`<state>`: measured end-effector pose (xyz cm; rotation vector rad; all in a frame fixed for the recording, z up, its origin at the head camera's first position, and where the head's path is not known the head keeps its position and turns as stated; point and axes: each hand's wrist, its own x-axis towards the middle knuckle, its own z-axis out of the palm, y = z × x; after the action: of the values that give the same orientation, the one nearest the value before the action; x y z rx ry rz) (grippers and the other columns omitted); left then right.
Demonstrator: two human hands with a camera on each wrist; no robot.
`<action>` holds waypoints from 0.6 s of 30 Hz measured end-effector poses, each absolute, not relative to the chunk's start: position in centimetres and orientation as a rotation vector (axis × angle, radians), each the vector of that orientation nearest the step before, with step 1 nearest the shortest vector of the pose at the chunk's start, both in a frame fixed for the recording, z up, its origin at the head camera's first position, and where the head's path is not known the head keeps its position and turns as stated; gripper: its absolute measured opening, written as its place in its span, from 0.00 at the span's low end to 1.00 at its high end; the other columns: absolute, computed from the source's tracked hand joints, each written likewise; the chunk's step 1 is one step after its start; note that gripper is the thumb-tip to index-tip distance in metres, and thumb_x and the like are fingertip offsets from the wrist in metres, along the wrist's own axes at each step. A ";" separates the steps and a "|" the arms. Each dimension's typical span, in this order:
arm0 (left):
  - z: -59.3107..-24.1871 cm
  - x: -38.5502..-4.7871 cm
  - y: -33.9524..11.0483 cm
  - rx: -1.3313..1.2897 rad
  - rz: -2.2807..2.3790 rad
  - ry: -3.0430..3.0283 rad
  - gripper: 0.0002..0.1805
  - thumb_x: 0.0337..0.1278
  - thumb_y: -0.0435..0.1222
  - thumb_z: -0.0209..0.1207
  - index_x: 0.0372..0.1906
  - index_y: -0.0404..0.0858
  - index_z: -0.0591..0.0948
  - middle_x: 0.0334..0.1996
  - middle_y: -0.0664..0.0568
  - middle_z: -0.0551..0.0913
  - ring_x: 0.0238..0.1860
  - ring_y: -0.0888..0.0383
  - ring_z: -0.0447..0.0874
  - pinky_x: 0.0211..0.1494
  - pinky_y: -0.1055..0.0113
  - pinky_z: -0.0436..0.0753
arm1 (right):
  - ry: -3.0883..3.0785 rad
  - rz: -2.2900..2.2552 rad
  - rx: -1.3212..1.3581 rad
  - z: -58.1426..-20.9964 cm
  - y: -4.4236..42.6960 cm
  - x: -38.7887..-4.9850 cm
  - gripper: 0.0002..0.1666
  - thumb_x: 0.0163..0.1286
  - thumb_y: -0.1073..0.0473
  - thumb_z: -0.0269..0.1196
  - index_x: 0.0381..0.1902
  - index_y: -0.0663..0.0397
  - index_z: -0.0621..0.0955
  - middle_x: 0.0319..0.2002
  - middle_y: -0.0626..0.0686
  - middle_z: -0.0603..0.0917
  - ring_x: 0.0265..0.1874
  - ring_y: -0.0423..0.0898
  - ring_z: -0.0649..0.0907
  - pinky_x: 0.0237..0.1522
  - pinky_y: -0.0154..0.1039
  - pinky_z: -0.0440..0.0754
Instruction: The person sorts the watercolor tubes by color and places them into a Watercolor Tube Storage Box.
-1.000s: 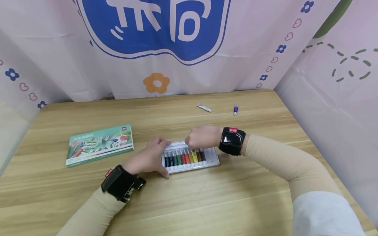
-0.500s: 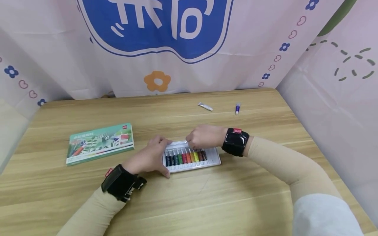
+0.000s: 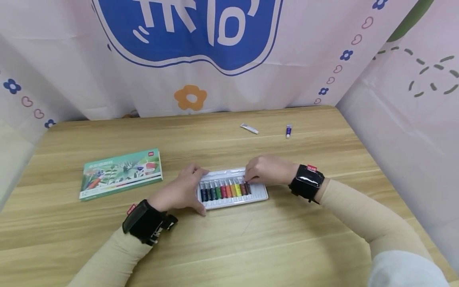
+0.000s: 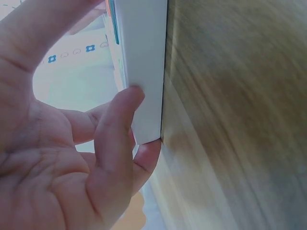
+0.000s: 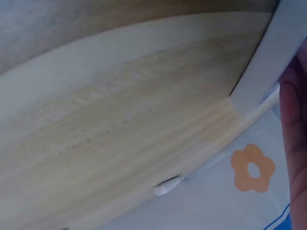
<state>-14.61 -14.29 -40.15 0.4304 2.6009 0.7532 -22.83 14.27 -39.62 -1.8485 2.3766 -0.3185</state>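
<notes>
A shallow white tray (image 3: 259,192) with a row of small paint tubes (image 3: 224,192) lies mid-table. The colours run from dark blue at the left to brown at the right. My left hand (image 3: 179,191) holds the tray's left end, thumb at the front side and fingers at the back; the left wrist view shows fingertips against its white wall (image 4: 146,62). Over the row's right end, my right hand (image 3: 267,170) has its curled fingertips at the top of the dark brown paint tube (image 3: 248,189), seemingly pinching it. The right wrist view hides those fingertips.
A green illustrated paint box (image 3: 121,174) lies to the left of the tray. Towards the back of the table (image 3: 201,255) are a white tube (image 3: 249,128) and a blue-purple tube (image 3: 288,131). A printed curtain (image 3: 150,91) hangs behind the table's far edge.
My right hand has moved right along the row, from above the middle tubes to the brown ones at the end. The left hand keeps its hold on the tray, which stays put.
</notes>
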 end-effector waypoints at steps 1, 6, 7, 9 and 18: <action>-40.1 -14.6 -14.3 0.433 0.755 2.601 0.64 0.27 0.41 0.86 0.76 0.30 0.64 0.70 0.33 0.61 0.68 0.36 0.62 0.70 0.40 0.71 | 2.382 -0.306 -1.862 -39.6 14.2 -22.8 0.10 0.63 0.66 0.73 0.43 0.55 0.90 0.43 0.52 0.90 0.45 0.46 0.88 0.52 0.36 0.85; -39.9 -14.6 -14.7 0.446 0.761 2.613 0.65 0.26 0.42 0.86 0.75 0.29 0.64 0.70 0.32 0.61 0.68 0.34 0.61 0.70 0.38 0.70 | 2.376 -0.198 -1.924 -39.2 13.4 -22.7 0.08 0.64 0.68 0.71 0.42 0.55 0.90 0.40 0.50 0.90 0.42 0.44 0.88 0.49 0.36 0.85; -39.8 -14.6 -14.8 0.446 0.762 2.617 0.65 0.25 0.42 0.86 0.75 0.28 0.64 0.70 0.31 0.61 0.68 0.34 0.61 0.69 0.38 0.70 | 2.369 -0.181 -1.927 -39.1 13.2 -22.7 0.08 0.65 0.68 0.70 0.41 0.54 0.90 0.39 0.50 0.90 0.41 0.44 0.88 0.49 0.35 0.85; -39.8 -14.6 -14.9 0.444 0.760 2.625 0.65 0.25 0.42 0.86 0.75 0.28 0.65 0.69 0.31 0.61 0.67 0.35 0.62 0.69 0.38 0.70 | 2.350 -0.163 -1.921 -38.8 12.7 -22.8 0.08 0.66 0.68 0.69 0.41 0.54 0.90 0.38 0.49 0.90 0.39 0.42 0.88 0.47 0.33 0.85; -40.1 -14.6 -14.6 0.447 0.759 2.617 0.66 0.23 0.42 0.86 0.75 0.28 0.65 0.68 0.31 0.63 0.67 0.35 0.63 0.69 0.39 0.71 | 2.355 -0.285 -1.746 -38.9 13.5 -22.8 0.10 0.67 0.68 0.69 0.45 0.55 0.90 0.43 0.50 0.90 0.44 0.43 0.88 0.51 0.36 0.85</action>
<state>-14.61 -14.64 -40.12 0.4471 2.6172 0.7591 -22.80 13.47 -38.89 -1.7457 2.3555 -0.2849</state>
